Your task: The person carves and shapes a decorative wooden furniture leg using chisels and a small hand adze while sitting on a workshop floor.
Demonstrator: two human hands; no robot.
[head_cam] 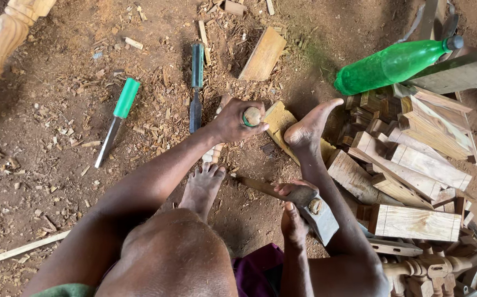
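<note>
Clenched around a chisel handle (252, 116), the left hand (234, 120) is seen above the dirt floor (40, 159), the blade hidden beneath it. A hammer (304, 206) is grasped in the right hand (293, 217), held low near the right leg. A stack of wood blocks (409, 165) lies at right, with a green bottle (392, 65) above it. Two chisels (196, 88) (116, 120) lie among wood chips (156, 110).
</note>
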